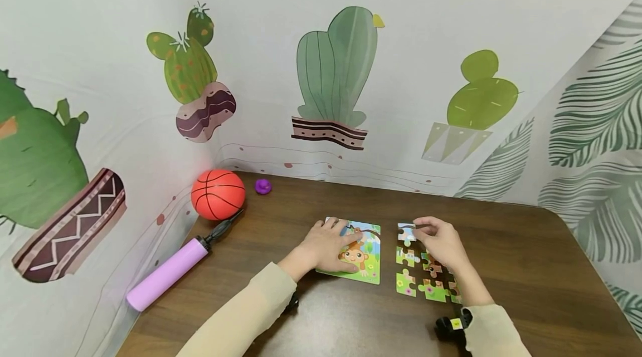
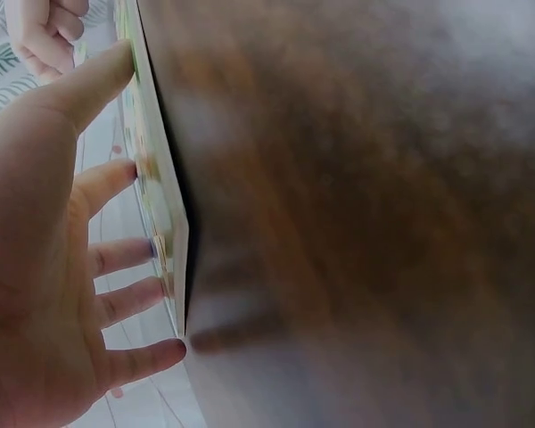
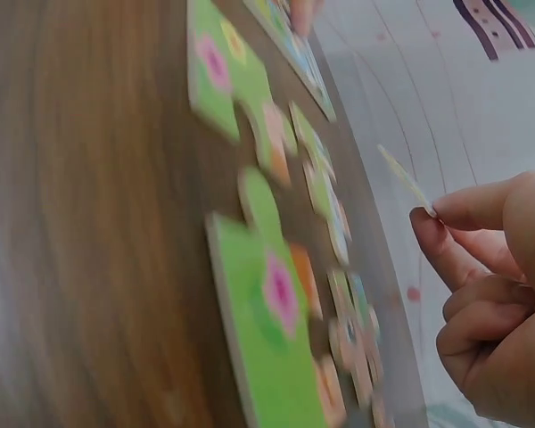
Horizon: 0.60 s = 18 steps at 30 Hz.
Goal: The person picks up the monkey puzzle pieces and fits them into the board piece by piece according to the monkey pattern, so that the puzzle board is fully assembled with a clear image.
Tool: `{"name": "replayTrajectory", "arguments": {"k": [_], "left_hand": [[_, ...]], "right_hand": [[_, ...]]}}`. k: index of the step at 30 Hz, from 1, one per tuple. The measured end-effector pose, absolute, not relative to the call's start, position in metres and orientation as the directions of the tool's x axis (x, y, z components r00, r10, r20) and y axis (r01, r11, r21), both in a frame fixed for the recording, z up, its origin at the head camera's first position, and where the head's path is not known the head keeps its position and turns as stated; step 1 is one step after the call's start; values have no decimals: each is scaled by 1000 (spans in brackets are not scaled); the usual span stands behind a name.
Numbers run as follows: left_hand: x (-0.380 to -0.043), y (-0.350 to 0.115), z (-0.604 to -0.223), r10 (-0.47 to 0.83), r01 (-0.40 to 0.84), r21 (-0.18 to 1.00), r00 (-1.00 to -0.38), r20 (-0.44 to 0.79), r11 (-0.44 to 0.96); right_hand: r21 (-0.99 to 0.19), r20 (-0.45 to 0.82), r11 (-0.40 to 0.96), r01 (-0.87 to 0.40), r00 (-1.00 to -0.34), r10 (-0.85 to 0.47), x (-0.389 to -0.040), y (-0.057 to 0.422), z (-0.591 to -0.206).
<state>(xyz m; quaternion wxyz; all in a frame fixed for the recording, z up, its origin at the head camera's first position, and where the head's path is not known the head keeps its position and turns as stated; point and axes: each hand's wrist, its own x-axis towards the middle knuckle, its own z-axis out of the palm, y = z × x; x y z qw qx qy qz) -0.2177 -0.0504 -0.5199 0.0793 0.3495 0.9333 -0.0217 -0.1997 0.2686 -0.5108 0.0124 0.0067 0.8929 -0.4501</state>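
Note:
My left hand (image 1: 330,247) lies with fingers spread over a picture puzzle board (image 1: 372,274) that shows a cartoon monkey. In the left wrist view its straight fingertips touch the board's face and edge. To the right, my right hand (image 1: 443,241) pinches a puzzle piece (image 3: 405,178) between thumb and fingertips, the piece seen edge-on and raised above the others. Several loose puzzle pieces (image 1: 405,283), green with flowers and bits of animal picture, lie below and partly under my right hand, small gaps between them. The right forearm hides some of them.
A red basketball (image 1: 218,194) sits at the table's back left, beside a small purple toy (image 1: 263,186). A purple hand pump (image 1: 168,274) with a black end lies along the left edge. The brown table (image 1: 346,323) meets a cactus-printed cloth (image 1: 401,39) behind.

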Motion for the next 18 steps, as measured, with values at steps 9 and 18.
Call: {"name": "replayTrajectory", "arguments": {"k": [9, 18], "left_hand": [[-219, -51, -519, 655, 660, 28, -738, -163, 751], [-219, -51, -520, 648, 652, 37, -744, -160, 757]], "right_hand": [[-833, -88, 549, 73, -996, -2, -206, 227, -512], [-826, -94, 559, 70, -995, -14, -213, 198, -520]]}}
